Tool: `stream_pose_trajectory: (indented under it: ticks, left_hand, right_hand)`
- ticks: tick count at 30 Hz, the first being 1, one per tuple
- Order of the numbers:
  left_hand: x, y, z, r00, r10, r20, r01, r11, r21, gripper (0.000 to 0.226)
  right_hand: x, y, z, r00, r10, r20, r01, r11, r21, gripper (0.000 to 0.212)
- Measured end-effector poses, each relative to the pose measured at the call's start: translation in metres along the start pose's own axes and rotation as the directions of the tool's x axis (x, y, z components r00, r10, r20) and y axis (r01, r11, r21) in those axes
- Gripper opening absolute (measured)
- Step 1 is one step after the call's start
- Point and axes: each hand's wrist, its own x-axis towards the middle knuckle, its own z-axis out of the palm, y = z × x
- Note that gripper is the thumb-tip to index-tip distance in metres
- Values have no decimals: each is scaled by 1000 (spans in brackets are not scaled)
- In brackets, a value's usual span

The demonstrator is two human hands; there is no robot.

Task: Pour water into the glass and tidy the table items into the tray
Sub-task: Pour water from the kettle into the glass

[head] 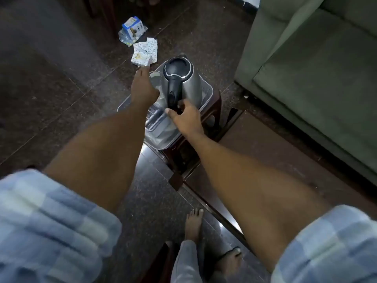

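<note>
A steel kettle (188,82) with a black lid and handle stands upright in a pale translucent tray (207,92), which rests on a small dark wooden stool (214,111). My right hand (184,117) has thumb and fingers around the lower end of the kettle's handle. A clear glass (156,77) stands in the tray just left of the kettle. My left hand (143,87) wraps it from the left and hides most of it. A clear ribbed plastic piece (155,118) lies in the tray's near part, between my hands.
A green sofa (306,78) fills the right side. A dark low table (255,152) runs from the stool toward me. On the dark floor beyond the tray lie patterned packets (145,51) and a blue box (131,27). Bare feet (193,223) show below.
</note>
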Motion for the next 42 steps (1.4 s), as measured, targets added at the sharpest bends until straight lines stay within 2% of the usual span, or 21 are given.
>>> stream_pose_trajectory:
  ticks: [4,7,10,13,15,20,22,26,34,42]
  left_hand:
    - [32,-2,8,978,-81,194,79,997,21,92]
    - [48,-9,26,969,-62,238,46,996,70,98]
    - [47,-10,31,984,-11,179,-21,984,175,88]
    - [49,-10,36,992,-5,124,-18,982,190,78]
    - [50,-9,36,992,-28,120,9,987,160,73]
    - [41,-8,27,995,-54,80,54,999,10,74]
    - [34,3,19,997,-53,50,55,998,-33,75]
    - [24,33,-3,999,-8,51,12,998,-69,76]
    - [-8,127,-24,995,89,39,-86,993,-83,83]
    - [-82,249,46,946,305,106,-289,946,-144,76]
  right_hand:
    - [11,-9,25,997,79,15,-80,993,85,41]
    - [21,-9,37,990,132,-41,-119,966,227,29]
    - [25,-13,41,975,202,-93,-163,934,318,21]
    - [26,-15,43,943,233,-239,-143,929,342,27]
    - [23,-14,40,924,233,-304,-134,940,314,27]
    - [15,-23,23,902,235,-362,-107,935,339,20]
    - [10,-35,10,894,220,-389,-82,936,342,26]
    - [-2,-51,-20,906,140,-400,-6,948,318,44]
    - [-41,-73,-114,854,97,-511,74,950,304,53]
    - [-93,-7,-232,691,194,-696,31,955,296,46]
